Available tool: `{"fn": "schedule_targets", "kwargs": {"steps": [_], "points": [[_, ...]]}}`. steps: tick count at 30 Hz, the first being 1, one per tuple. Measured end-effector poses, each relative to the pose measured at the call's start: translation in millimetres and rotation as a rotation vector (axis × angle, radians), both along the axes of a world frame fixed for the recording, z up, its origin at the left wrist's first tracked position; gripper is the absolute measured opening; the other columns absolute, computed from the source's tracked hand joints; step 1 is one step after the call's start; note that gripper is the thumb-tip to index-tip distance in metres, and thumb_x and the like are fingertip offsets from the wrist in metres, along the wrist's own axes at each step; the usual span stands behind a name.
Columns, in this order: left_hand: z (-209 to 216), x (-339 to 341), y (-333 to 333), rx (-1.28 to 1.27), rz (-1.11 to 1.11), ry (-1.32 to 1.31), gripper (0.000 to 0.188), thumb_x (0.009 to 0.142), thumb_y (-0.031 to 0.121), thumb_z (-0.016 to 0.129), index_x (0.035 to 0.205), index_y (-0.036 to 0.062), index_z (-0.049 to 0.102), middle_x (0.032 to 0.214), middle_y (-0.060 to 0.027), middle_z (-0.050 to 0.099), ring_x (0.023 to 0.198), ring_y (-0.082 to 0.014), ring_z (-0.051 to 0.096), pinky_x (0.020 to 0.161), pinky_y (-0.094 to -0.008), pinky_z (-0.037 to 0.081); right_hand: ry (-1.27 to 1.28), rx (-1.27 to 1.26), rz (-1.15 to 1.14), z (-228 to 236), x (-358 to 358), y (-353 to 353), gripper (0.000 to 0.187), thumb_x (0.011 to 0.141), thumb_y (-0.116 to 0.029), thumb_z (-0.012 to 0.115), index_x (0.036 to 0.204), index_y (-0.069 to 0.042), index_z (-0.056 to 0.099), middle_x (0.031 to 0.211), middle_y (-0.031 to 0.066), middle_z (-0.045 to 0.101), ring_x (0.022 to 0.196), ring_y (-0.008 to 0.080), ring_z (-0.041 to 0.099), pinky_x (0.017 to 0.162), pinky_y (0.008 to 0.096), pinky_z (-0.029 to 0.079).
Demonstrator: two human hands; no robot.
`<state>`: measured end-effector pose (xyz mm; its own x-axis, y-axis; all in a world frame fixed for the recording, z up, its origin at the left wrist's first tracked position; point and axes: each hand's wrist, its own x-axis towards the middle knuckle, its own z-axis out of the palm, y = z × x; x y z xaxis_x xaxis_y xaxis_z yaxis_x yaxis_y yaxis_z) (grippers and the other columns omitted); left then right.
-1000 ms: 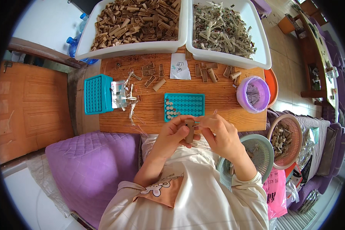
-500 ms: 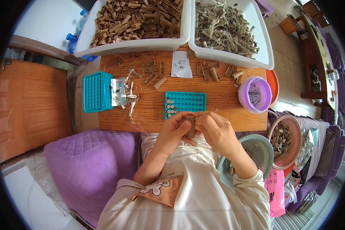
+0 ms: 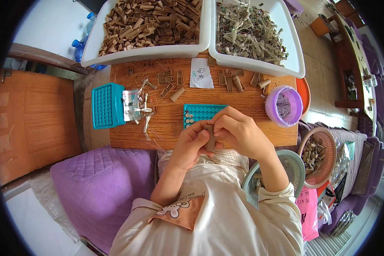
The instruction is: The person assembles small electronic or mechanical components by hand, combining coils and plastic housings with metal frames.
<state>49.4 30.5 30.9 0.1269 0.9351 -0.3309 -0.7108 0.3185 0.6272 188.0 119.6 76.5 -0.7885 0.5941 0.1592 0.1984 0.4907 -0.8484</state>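
Brown casing [image 3: 210,145], teal tray [image 3: 207,112], lilac bucket [image 3: 286,123]; quilted purple seat [image 3: 106,187]

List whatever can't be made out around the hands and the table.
All in the head view:
Elongated brown casing: its far side, hidden by the left hand.
Anything pinched in the right hand: hidden by that hand itself.
Teal rectangular tray with round wells: near right corner, behind the right hand.
White rectangular plastic bin: far rim, cut off by the top edge.
Pale green round basket: part of its inside, behind the right forearm.
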Motion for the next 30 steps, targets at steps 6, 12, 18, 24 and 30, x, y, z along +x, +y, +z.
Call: {"fn": "schedule_targets", "kwargs": {"steps": [6,12,18,24,30], "points": [[-3.0,-2.4,0.4,0.04,-0.066,-0.006,0.039,0.085,0.027,0.047,0.111,0.0,0.043,0.086,-0.006,0.057,0.074,-0.0153,0.06,0.05,-0.0191,0.047,0.017,-0.072,0.14,2.5,2.5,20.3,0.015,0.066,-0.002,0.062,0.077,-0.001,0.051,0.082,0.0086,0.051,0.072,0.0211,0.053,0.061,0.0288,0.045],[2.6,-13.9,5.9,0.08,0.108,-0.456,0.04,0.085,0.028,0.045,0.113,0.0008,0.039,0.093,-0.008,0.055,0.078,-0.0161,0.058,0.05,-0.0198,0.045,0.333,-0.546,-0.075,-22.9,10.5,9.2,0.042,0.068,-0.025,0.068,0.098,-0.003,0.049,0.095,0.0073,0.053,0.087,0.017,0.053,0.073,0.0305,0.045],[1.9,-10.4,7.5,0.104,0.186,-0.537,0.042,0.084,0.027,0.049,0.115,0.0015,0.038,0.098,-0.01,0.054,0.086,-0.0148,0.056,0.052,-0.0182,0.045,0.328,-0.49,-0.095,-31.3,-4.9,-20.1,0.058,0.062,-0.02,0.073,0.109,-0.002,0.044,0.091,0.0064,0.054,0.09,0.0167,0.054,0.076,0.0291,0.045],[8.3,-6.4,7.2,0.133,0.279,-0.252,0.043,0.08,0.024,0.055,0.114,0.0025,0.039,0.103,-0.011,0.053,0.083,-0.015,0.057,0.055,-0.0188,0.047,0.457,-0.803,-0.148,-26.0,-9.0,-29.0,0.033,0.071,-0.005,0.064,0.1,0.001,0.049,0.091,0.0047,0.054,0.08,0.0133,0.055,0.072,0.0278,0.047],[11.4,-5.4,3.7,0.196,0.35,-0.076,0.044,0.079,0.023,0.056,0.114,0.0023,0.039,0.105,-0.0113,0.052,0.086,-0.0179,0.057,0.055,-0.0196,0.048,0.584,-1.363,-0.004,-47.1,1.4,-28.2,0.023,0.077,-0.007,0.059,0.096,-0.004,0.048,0.09,0.0037,0.053,0.077,0.0094,0.053,0.07,0.0244,0.047]]}}
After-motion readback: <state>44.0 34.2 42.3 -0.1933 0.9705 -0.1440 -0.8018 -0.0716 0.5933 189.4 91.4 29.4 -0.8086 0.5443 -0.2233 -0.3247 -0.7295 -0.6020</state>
